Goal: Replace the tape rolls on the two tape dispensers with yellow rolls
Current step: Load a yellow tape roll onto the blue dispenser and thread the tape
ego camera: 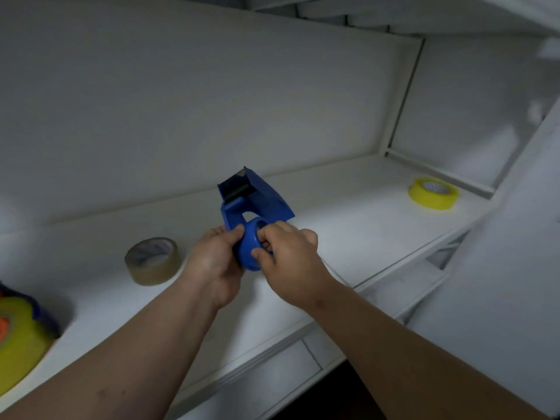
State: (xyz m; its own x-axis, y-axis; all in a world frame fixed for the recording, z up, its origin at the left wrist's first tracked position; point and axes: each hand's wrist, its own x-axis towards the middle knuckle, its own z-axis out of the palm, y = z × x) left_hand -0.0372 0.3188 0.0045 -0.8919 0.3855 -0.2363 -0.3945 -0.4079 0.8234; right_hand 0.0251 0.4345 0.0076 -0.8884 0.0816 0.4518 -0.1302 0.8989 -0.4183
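- White shelf [348, 213] under both my hands.
- Left hand [212, 262] and right hand [288, 253] grip blue dispenser [251, 213], its hub bare.
- Yellow roll [432, 194] far right of them.
- Risk: serrated blade nicking fingers if grip slips.

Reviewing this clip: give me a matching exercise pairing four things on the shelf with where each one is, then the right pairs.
Things:
1. blue tape dispenser
2. brown tape roll
3. loose yellow tape roll
4. second yellow roll

Places:
A. far right of the shelf, near the corner
B. at the left edge of the view, partly cut off
C. held in the middle by the left hand and right hand
D. lying on the shelf just left of the hands

Pairs: 1-C, 2-D, 3-A, 4-B
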